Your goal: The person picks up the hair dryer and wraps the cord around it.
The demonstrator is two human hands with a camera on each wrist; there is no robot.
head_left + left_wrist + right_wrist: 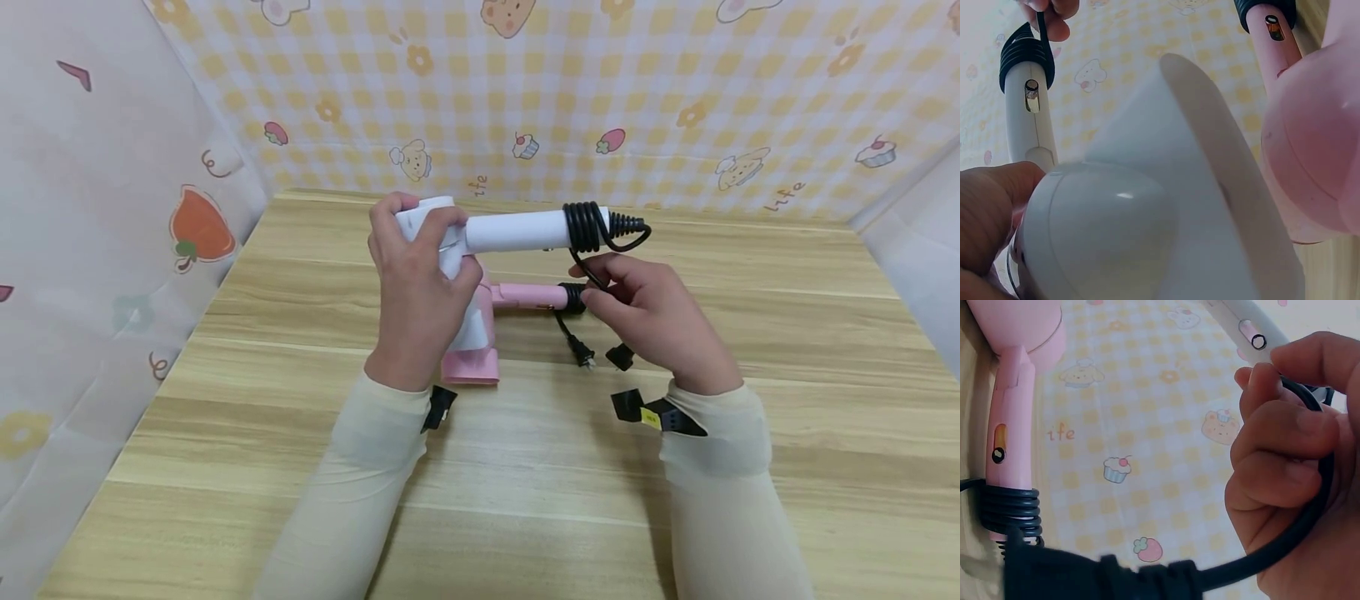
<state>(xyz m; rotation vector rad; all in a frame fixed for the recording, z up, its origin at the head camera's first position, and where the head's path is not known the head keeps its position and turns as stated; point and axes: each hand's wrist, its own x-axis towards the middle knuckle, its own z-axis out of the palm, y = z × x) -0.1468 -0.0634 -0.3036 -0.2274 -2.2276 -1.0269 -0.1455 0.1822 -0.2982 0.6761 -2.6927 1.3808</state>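
A white hair dryer (517, 232) is held above the table, its handle pointing right. My left hand (420, 287) grips it round the head; its wide white nozzle (1210, 187) fills much of the left wrist view. Black cord (582, 227) is coiled round the end of the handle. My right hand (652, 312) pinches the cord's loose part, which runs through its curled fingers in the right wrist view. The black plug (1104, 578) hangs below that hand. Behind and below the white dryer, a pink hair dryer (532, 296) lies on the table, partly hidden.
The pink dryer's own cord (1013, 509) is wound round its handle, and its plug (582, 353) lies on the wooden table (525, 517). A checked cloth (480, 83) with cartoon prints hangs along the table's back edge. Another patterned cloth (90, 250) hangs at the left.
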